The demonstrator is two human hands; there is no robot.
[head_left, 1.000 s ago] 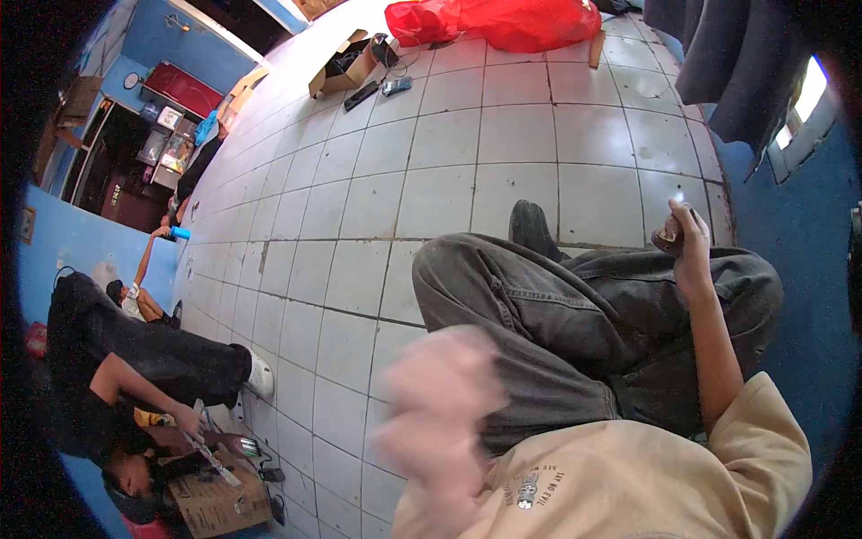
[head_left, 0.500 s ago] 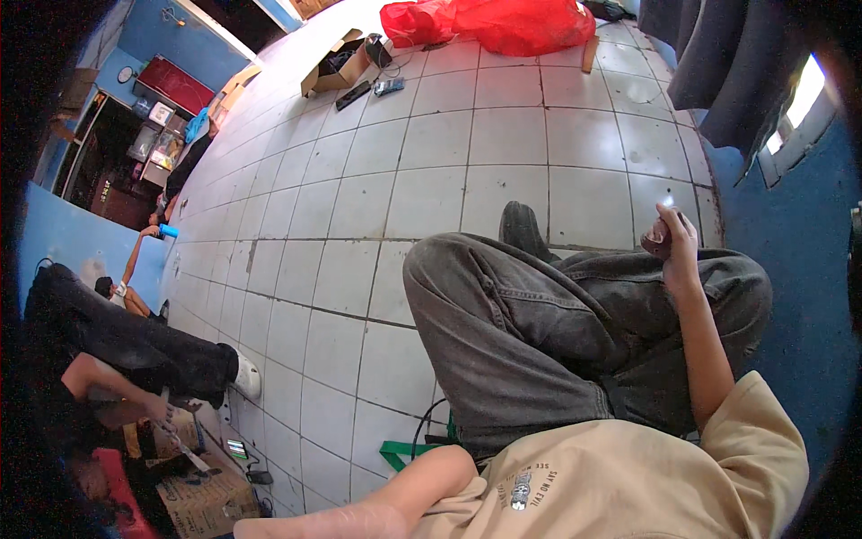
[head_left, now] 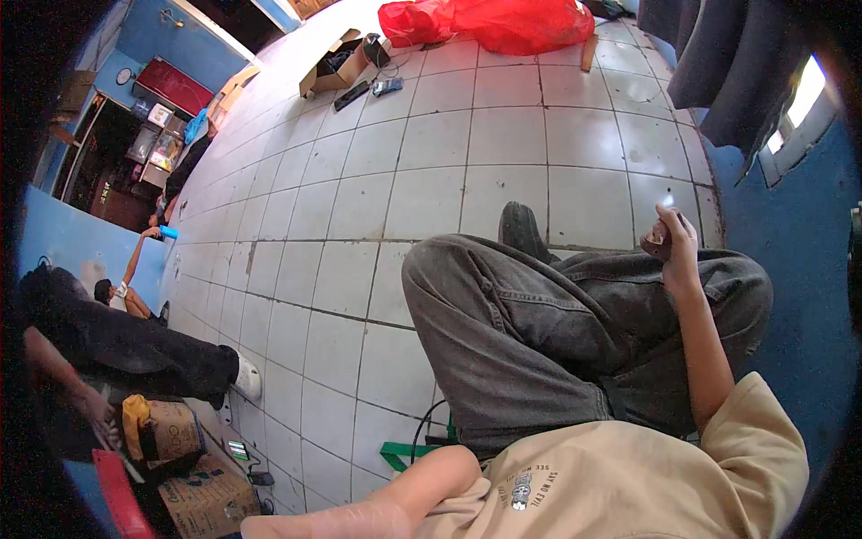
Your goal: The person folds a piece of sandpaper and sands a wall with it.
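Observation:
I sit on a pale tiled floor (head_left: 503,135) with my legs in grey trousers (head_left: 539,332) crossed in front of me. My right hand (head_left: 675,241) rests on my right knee, fingers closed around a small dark object (head_left: 655,241) with a shiny tip. Of my left arm only the bare forearm (head_left: 386,499) shows, lying along the lower edge of the picture; its hand is cut off by the edge. A green strap (head_left: 400,456) and a black cable (head_left: 420,429) lie on the floor just beyond that forearm.
A red plastic bag (head_left: 503,22), an open cardboard box (head_left: 334,65) and dark devices (head_left: 359,90) lie far ahead. At the left another person in dark trousers (head_left: 135,346) works beside a cardboard box (head_left: 205,496). A blue wall with a window (head_left: 792,108) is at the right.
My left hand, a blur close to the camera a second ago, has dropped down and left the picture. My right hand stays at the knee with the small object.

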